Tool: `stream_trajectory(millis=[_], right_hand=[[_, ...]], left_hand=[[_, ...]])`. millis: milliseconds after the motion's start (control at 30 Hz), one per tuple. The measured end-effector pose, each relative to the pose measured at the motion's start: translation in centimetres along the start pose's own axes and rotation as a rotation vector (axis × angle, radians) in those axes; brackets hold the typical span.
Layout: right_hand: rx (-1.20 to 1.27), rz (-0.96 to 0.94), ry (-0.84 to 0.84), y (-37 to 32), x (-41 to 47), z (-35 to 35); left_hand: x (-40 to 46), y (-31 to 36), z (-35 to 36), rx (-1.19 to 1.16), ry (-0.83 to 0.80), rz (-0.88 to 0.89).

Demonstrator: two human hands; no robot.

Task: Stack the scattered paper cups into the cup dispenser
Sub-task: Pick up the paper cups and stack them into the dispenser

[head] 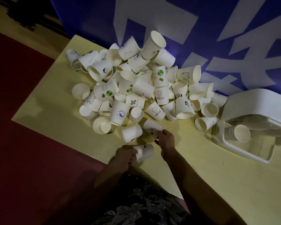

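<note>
A big pile of white paper cups (136, 85), many printed with small pictures, covers the yellow table (44, 101). My left hand (124, 155) grips a printed cup (145, 151) lying sideways near the table's front edge. My right hand (165, 138) pinches the rim of another cup (151, 126) at the pile's near edge. The white cup dispenser (256, 103) lies on its side at the right, with a stack of nested cups (241, 133) inside its clear part.
A blue and white banner (201, 30) stands behind the pile. Red floor (31, 159) lies left of the table. Loose cups lie close to the dispenser's mouth, such as a sideways cup (204, 123). Bare table shows right of my right arm.
</note>
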State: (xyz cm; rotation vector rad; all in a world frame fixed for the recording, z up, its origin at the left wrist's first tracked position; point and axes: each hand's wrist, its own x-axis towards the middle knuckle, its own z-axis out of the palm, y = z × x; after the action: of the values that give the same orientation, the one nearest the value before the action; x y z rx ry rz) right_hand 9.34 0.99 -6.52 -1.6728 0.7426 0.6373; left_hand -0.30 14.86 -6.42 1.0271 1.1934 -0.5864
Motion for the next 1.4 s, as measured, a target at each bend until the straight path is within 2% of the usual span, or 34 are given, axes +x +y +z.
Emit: stream_trajectory(millis=[200,400,667,933,1067,1233,1300,1400], right_hand=[[-0.092,-0.213,0.152,0.1,-3.1,-4.4],[-0.048,-0.354,0.295,-0.8,-5.1,-9.8],[-0.076,-0.551,0.549,-2.3,-4.9,-19.4],[-0.412,-0.774,0.765,-3.4,-1.8,-29.6],[-0.708,-0.836,0.633,-3.4,1.3,-32.1],[-1.041,-0.803,0.311,-2.7,5.2,-33.5],[-1.05,-0.786,0.213,-2.5,6.0,-33.8],[-0.894,-0.836,0.197,-2.2,6.0,-34.7]], left_hand=[[-1.4,3.6,3.7,0.142,-0.03,0.134],[-4.1,6.0,9.0,0.112,-0.13,0.249],[-7.3,7.7,17.7,0.06,-0.168,0.411],[-10.2,6.6,27.8,-0.034,-0.192,0.404],[-11.0,5.3,31.2,-0.043,-0.148,0.453],[-11.7,3.9,33.8,-0.026,-0.093,0.514],[-11.6,3.4,34.7,-0.024,-0.082,0.527],[-11.3,2.6,36.0,0.085,-0.004,0.649]])
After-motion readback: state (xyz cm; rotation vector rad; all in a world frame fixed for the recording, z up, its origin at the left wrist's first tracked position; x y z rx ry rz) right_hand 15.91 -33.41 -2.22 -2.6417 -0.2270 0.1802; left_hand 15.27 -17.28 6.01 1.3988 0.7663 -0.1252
